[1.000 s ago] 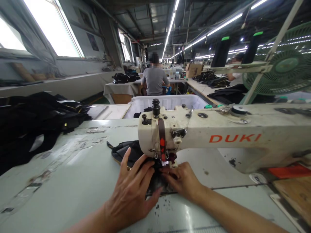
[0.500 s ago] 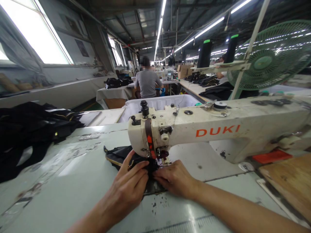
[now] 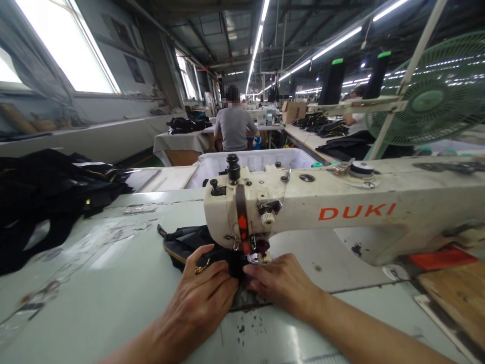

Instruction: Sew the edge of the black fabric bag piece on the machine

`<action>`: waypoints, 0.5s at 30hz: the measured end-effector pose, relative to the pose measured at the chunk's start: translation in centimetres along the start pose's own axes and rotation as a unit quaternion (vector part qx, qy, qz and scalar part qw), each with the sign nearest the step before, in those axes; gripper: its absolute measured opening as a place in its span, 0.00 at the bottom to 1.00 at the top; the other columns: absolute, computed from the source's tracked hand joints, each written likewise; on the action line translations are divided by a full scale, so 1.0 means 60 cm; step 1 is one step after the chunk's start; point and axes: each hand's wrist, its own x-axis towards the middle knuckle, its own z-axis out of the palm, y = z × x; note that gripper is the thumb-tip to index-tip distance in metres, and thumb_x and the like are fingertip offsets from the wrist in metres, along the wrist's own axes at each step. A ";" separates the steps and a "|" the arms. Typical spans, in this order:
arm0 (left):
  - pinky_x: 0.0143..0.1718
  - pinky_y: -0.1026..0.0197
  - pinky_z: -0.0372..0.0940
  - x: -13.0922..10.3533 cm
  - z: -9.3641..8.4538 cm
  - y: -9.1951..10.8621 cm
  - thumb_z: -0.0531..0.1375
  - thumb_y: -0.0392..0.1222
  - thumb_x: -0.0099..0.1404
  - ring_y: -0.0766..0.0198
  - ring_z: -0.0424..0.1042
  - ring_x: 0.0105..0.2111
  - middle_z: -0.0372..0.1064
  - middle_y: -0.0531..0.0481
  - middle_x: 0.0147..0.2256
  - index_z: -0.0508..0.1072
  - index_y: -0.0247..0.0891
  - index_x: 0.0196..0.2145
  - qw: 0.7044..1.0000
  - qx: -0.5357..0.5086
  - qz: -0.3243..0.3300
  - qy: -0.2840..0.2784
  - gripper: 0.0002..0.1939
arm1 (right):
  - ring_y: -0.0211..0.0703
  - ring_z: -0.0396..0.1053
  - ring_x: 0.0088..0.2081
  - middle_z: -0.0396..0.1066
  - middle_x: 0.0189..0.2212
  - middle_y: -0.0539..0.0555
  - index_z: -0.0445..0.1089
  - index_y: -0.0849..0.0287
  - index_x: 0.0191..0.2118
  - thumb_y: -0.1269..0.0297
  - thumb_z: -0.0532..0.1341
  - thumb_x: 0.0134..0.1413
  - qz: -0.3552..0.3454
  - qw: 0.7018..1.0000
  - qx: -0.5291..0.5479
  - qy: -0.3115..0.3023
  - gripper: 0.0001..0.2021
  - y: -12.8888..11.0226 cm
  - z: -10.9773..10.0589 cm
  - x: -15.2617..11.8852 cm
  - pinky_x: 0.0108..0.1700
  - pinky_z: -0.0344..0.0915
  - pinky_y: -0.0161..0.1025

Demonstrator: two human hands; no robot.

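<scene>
A black fabric piece (image 3: 185,242) with a gold zipper along its edge lies under the head of a white sewing machine (image 3: 295,202) marked DUKI. My left hand (image 3: 200,296) grips the fabric just left of the needle area, its fingers curled and the index finger raised. Beside that index finger shows a gold zipper pull or chain (image 3: 202,266). On the other side, close to the presser foot (image 3: 253,258), my right hand (image 3: 286,283) pinches the fabric's edge with thumb and fingers. The fingertips of both hands are partly hidden against the dark cloth.
A heap of black fabric pieces (image 3: 41,197) lies on the table's left. Behind the machine stands a white plastic bin (image 3: 261,157). Thread cones (image 3: 333,83) and a green fan (image 3: 428,101) are at the right. A person in grey (image 3: 235,126) sits further off, facing away.
My left index finger has lifted and bent back from the machine head. Both hands stay at the fabric by the needle. The whole view has shifted slightly.
</scene>
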 end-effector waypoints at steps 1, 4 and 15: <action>0.60 0.41 0.52 -0.001 0.000 0.000 0.59 0.30 0.67 0.61 0.75 0.36 0.76 0.52 0.29 0.75 0.36 0.36 1.000 0.001 -0.006 0.000 0.06 | 0.37 0.71 0.22 0.76 0.24 0.46 0.70 0.55 0.41 0.62 0.63 0.61 0.008 1.000 -0.016 0.002 0.05 0.003 -0.002 -0.002 0.23 0.52 0.36; 0.61 0.42 0.51 -0.001 0.002 -0.002 0.59 0.32 0.67 0.62 0.75 0.36 0.76 0.54 0.29 0.76 0.38 0.36 1.000 0.010 -0.009 0.002 0.06 | 0.36 0.70 0.21 0.75 0.22 0.46 0.70 0.56 0.41 0.61 0.62 0.63 0.004 0.999 -0.040 0.011 0.05 0.008 -0.008 -0.006 0.23 0.52 0.36; 0.64 0.45 0.50 -0.010 0.012 0.004 0.53 0.30 0.72 0.63 0.75 0.37 0.76 0.53 0.30 0.75 0.37 0.37 0.998 0.027 0.058 0.007 0.11 | 0.39 0.64 0.18 0.68 0.19 0.47 0.68 0.64 0.39 0.78 0.53 0.61 -0.128 0.987 -0.095 0.037 0.08 -0.025 -0.004 -0.008 0.22 0.58 0.41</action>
